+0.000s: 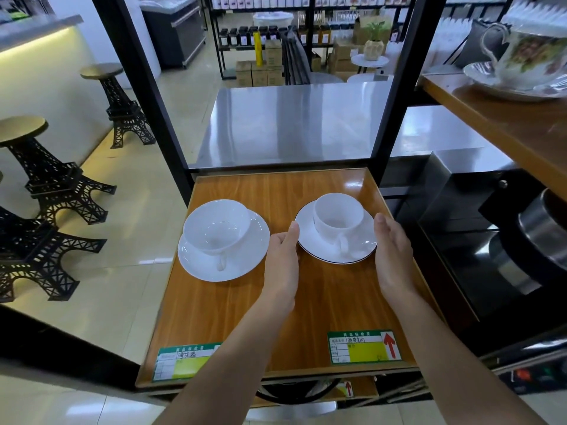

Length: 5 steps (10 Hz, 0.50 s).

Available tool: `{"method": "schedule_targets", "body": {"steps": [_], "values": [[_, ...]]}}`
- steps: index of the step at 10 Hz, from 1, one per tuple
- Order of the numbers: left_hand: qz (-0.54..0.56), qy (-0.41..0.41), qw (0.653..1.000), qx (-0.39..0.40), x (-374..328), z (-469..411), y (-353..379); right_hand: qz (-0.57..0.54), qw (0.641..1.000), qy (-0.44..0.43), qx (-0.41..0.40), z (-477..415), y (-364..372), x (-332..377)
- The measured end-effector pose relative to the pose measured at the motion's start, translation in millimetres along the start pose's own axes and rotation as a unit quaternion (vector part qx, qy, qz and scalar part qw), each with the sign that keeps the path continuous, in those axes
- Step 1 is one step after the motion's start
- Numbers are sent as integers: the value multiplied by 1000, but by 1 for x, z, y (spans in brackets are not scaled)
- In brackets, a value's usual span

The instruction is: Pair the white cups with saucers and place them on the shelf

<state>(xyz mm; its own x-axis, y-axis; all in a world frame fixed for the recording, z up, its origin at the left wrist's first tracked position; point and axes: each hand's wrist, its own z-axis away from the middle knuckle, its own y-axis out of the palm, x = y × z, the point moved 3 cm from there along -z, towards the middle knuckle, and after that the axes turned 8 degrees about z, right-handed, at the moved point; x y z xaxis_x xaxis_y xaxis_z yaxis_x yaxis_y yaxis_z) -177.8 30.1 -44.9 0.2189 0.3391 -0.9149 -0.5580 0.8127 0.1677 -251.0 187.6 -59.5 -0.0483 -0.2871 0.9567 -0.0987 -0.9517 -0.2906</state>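
Two white cups stand on saucers on the wooden shelf (276,308). The left cup (216,230) is wide and sits on a plain white saucer (245,262), handle toward me. The right cup (337,214) is taller and rests on a dark-rimmed white saucer (310,240), handle also toward me. My left hand (282,262) is beside that saucer's left edge, thumb at the rim. My right hand (392,256) flanks its right edge. Both hands have their fingers apart; whether they touch the saucer I cannot tell.
Black shelf posts (147,96) rise at the back corners. A floral cup and saucer (521,62) stand on the higher wooden shelf at right. A steel table (294,124) lies behind. Tower-shaped stools (58,179) stand left. Price labels (363,346) mark the front edge.
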Motion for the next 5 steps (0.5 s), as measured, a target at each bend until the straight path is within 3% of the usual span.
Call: {"method": "schedule_targets", "body": {"steps": [3,5], "values": [[-40,-14,999,-10,-15,2,-3,71,997,-33,26,4,2,6],[-155,78,985,-26,-28,13,-21,103,993,-45,-26,5,-10,18]]}}
